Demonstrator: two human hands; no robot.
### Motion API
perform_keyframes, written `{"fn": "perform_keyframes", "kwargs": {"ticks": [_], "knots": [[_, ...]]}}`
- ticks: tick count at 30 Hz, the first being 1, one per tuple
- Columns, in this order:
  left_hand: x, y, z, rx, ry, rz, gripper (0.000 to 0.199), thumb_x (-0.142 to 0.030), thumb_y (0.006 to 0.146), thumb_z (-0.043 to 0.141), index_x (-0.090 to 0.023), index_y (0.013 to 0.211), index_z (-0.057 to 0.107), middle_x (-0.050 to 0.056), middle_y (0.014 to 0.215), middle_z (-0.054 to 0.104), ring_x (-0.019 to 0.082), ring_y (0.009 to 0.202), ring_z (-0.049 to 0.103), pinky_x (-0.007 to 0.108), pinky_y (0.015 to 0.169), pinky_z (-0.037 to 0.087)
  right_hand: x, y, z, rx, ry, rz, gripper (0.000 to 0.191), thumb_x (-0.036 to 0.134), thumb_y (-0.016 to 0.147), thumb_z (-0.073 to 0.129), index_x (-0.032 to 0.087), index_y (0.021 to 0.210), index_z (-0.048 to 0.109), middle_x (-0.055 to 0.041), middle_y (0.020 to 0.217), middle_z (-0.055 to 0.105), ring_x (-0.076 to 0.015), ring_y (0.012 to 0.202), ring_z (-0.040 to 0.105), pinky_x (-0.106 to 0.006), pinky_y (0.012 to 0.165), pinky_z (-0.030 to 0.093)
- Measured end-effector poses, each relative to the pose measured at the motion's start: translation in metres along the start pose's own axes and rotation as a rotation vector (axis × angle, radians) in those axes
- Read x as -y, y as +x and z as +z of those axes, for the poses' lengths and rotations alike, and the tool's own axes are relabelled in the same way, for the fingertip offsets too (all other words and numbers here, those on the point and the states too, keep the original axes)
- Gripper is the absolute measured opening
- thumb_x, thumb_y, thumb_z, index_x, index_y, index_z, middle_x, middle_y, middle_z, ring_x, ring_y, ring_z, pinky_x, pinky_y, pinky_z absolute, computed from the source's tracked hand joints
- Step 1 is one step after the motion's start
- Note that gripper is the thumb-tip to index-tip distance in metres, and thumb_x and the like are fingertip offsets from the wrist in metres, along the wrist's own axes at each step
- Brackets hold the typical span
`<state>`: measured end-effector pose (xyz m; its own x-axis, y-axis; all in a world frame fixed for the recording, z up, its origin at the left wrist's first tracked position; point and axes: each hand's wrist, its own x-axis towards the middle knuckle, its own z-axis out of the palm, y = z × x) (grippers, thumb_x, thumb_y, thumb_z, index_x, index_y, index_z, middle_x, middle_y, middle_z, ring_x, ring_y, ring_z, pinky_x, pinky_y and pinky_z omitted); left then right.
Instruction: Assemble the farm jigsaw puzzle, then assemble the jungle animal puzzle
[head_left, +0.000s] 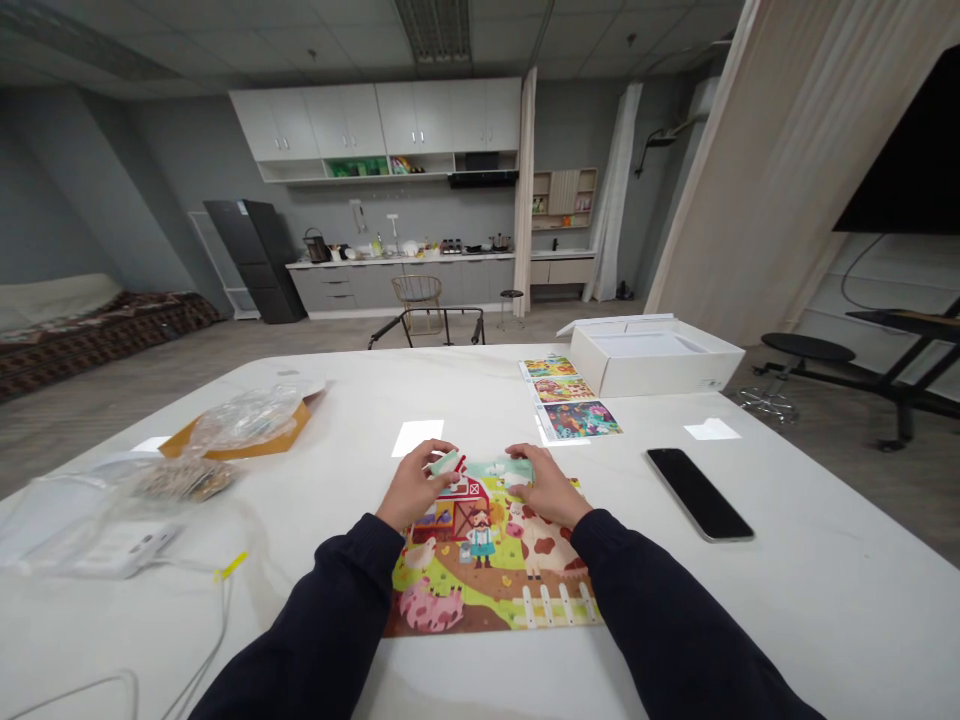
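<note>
The room is wide, and at its far end are white wall cabinets [375, 120] above a long grey kitchen counter [405, 280]. Nearer to the person stands a large white table [795, 620], and many things lie on it. At the far right side of the table is an open white cardboard box [651, 362]. Just beside this box lies a paper strip with three colourful printed pictures [570, 398]. On the left side are a flat brown cardboard envelope [251, 435] and a crumpled clear plastic bag [247, 418]. On the right side, well apart from the hands, lies a black smartphone [699, 494].

The rectangular farm jigsaw puzzle [487, 570] lies flat in the middle of the table, near the person. It shows a red barn [457, 505], a brown-spotted cow [544, 545], a pink pig [431, 605] and a white fence [555, 605].

Both hands are above the top edge of this puzzle, close together, and dark sleeves cover the arms. The left hand [415, 487] pinches a small pale green puzzle piece [446, 462] between its fingers. The right hand [544, 484] lies over the pale green top part of the puzzle, with the fingers bent down; I cannot tell if it grips a piece.
</note>
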<state>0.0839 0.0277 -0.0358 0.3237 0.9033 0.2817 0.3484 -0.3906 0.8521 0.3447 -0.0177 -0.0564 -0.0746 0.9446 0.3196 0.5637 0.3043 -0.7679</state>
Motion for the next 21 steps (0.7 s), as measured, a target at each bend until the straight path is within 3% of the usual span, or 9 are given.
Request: {"fn": "perform_keyframes", "kwargs": {"ticks": [3, 7, 10, 15, 21], "knots": [[0.000, 0.009, 0.010, 0.168, -0.019, -0.029, 0.038, -0.022, 0.070, 0.078, -0.022, 0.108, 0.071, 0.008, 0.120, 0.070, 0.024, 0.102, 0.066, 0.035, 0.082, 0.056, 0.004, -0.001, 0.001, -0.063, 0.051, -0.064, 0.052, 0.010, 0.068, 0.070, 0.024, 0.117, 0.061, -0.0053, 0.115, 0.061, -0.0246, 0.112, 0.058, -0.042, 0.104, 0.045], [-0.005, 0.020, 0.023, 0.277, 0.187, 0.046, 0.036, -0.020, 0.073, 0.076, -0.023, 0.108, 0.074, 0.006, 0.103, 0.073, 0.025, 0.092, 0.066, 0.038, 0.084, 0.054, 0.001, -0.001, 0.004, -0.152, 0.197, -0.015, 0.050, 0.014, 0.068, 0.070, 0.025, 0.117, 0.061, -0.0047, 0.114, 0.063, -0.0229, 0.102, 0.062, -0.038, 0.092, 0.051], [-0.007, 0.018, 0.026, 0.218, 0.318, 0.118, 0.037, -0.018, 0.072, 0.077, -0.023, 0.108, 0.071, 0.006, 0.101, 0.070, 0.028, 0.099, 0.062, 0.040, 0.088, 0.052, -0.004, 0.000, 0.004, -0.142, 0.320, 0.084, 0.046, 0.018, 0.070, 0.070, 0.023, 0.115, 0.063, -0.0049, 0.105, 0.068, -0.0227, 0.093, 0.066, -0.037, 0.086, 0.053], [-0.013, 0.005, 0.030, 0.192, 0.367, 0.162, 0.042, -0.009, 0.073, 0.073, -0.024, 0.112, 0.064, 0.007, 0.108, 0.065, 0.028, 0.108, 0.058, 0.042, 0.094, 0.049, -0.008, 0.002, 0.002, -0.184, 0.273, 0.073, 0.025, 0.023, 0.079, 0.065, 0.025, 0.104, 0.068, -0.0050, 0.106, 0.072, -0.0261, 0.101, 0.067, -0.045, 0.097, 0.050], [-0.012, 0.006, 0.035, 0.028, 0.217, 0.183, 0.045, -0.005, 0.075, 0.065, -0.024, 0.116, 0.063, 0.005, 0.109, 0.060, 0.022, 0.102, 0.061, 0.036, 0.092, 0.051, -0.012, 0.003, 0.003, -0.192, 0.302, 0.130, 0.021, 0.032, 0.078, 0.067, 0.022, 0.097, 0.065, -0.0054, 0.098, 0.072, -0.0255, 0.094, 0.067, -0.043, 0.093, 0.051]]}}
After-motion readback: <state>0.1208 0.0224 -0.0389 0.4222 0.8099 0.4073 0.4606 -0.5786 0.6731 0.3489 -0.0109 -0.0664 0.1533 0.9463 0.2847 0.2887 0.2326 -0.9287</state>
